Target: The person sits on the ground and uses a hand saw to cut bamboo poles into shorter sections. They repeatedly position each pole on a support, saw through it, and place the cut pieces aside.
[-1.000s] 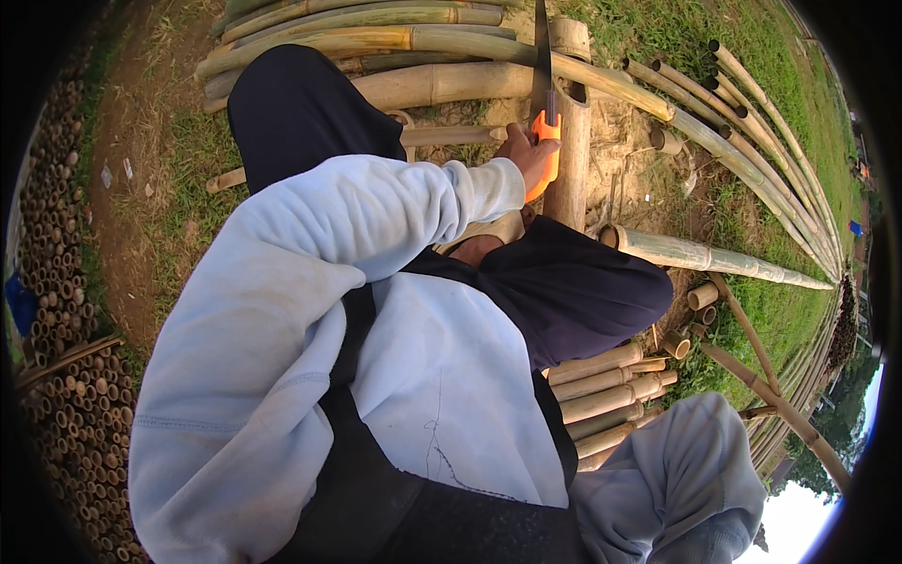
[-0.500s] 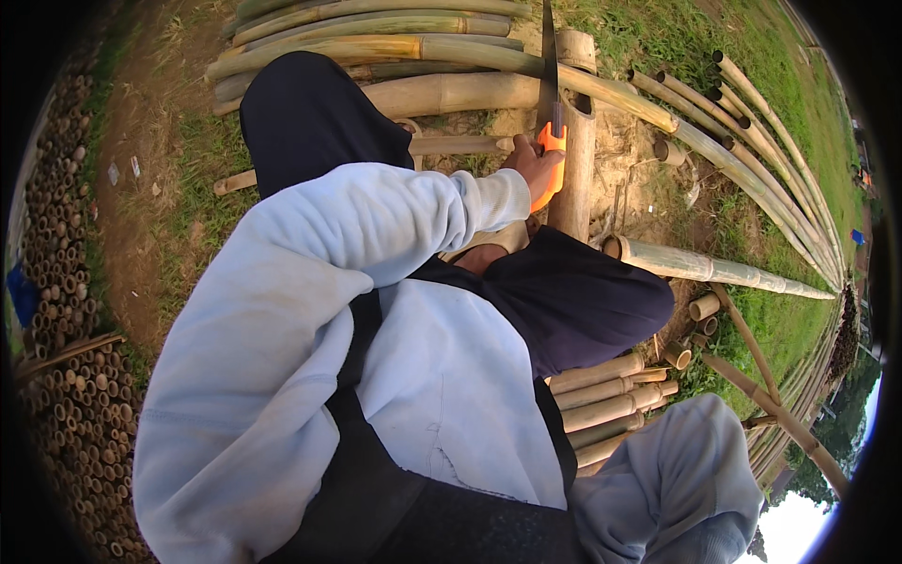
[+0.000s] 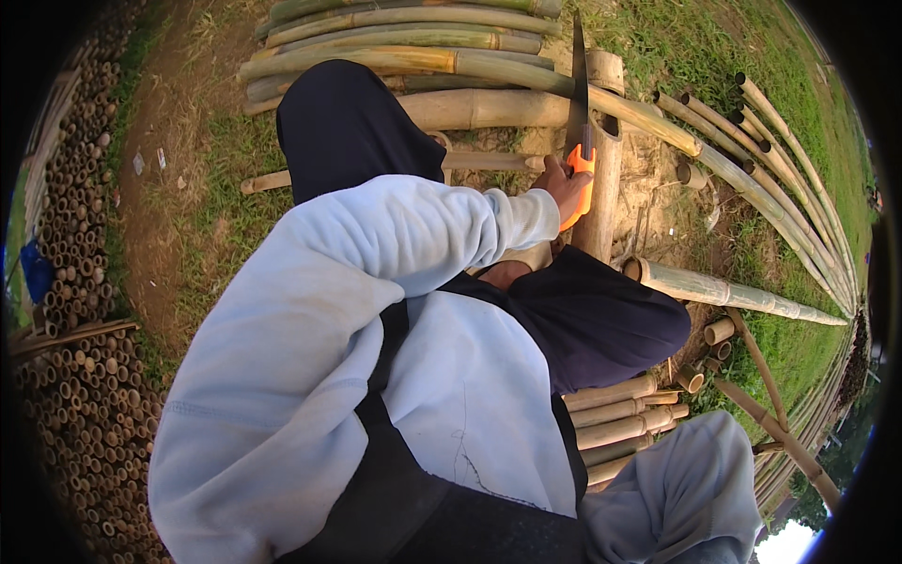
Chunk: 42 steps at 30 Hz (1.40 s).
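My left hand [image 3: 564,185] is closed around the orange handle [image 3: 582,188] of a handsaw. Its long dark blade [image 3: 579,85] points away from me and lies across a long yellow-green bamboo pole [image 3: 634,111]. Under the pole, close to the saw, is a thick bamboo log [image 3: 597,202] with a hollow notch. My left sleeve reaches across in front of my body. Of my right arm only the bent light-blue sleeve [image 3: 676,489] shows at the lower right; the hand is out of view.
Several bamboo poles [image 3: 404,19] lie at the far side, others [image 3: 780,160] at the right. A thick pole [image 3: 723,284] points right from my knee. Short cut pieces [image 3: 611,414] lie by my right side. A big stack of bamboo sections [image 3: 85,404] stands left.
The whole scene has shifted right and slightly down in the picture as my view turns. My left hand stays on the saw, which keeps nearly the same place across the pole.
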Available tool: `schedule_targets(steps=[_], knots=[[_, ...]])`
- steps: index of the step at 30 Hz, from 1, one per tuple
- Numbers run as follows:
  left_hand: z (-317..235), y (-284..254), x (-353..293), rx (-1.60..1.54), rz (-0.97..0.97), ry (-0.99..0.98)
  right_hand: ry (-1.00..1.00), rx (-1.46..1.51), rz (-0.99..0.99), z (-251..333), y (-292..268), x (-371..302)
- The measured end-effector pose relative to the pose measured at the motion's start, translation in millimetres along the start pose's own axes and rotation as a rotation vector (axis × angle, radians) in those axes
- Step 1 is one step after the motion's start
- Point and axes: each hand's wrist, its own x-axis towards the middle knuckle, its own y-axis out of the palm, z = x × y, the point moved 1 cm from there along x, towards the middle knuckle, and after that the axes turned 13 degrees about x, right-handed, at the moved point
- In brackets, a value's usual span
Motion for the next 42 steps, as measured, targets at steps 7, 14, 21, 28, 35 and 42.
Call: schedule_targets(steps=[7, 14, 21, 28, 35, 42], knots=[[-4.7, -3.2, -3.5, 0.017, 0.015, -0.025, -0.010, 0.004, 0.005, -3.3, 2.7, 1.9], [2.4, -0.7, 2.4, -0.029, 0.010, -0.006, -0.029, 0.017, 0.015, -4.4, 2.4, 4.0], [-1.9, -2.1, -4.2, -0.027, -0.002, -0.002, -0.047, 0.018, 0.021, -7.1, 5.1, 6.4], [-4.0, -1.4, -2.6, -0.097, 0.023, -0.015, -0.158, 0.010, 0.030, 0.1, -3.2, 17.7], [-2.8, 4.2, -5.6, -0.069, 0.058, 0.004, -0.342, -0.071, -0.259, -22.7, -34.2, 16.6], [-13.6, -3.2, -15.8, -0.150, 0.049, 0.038, 0.807, 0.032, -0.275, -184.9, 43.8, -130.3]])
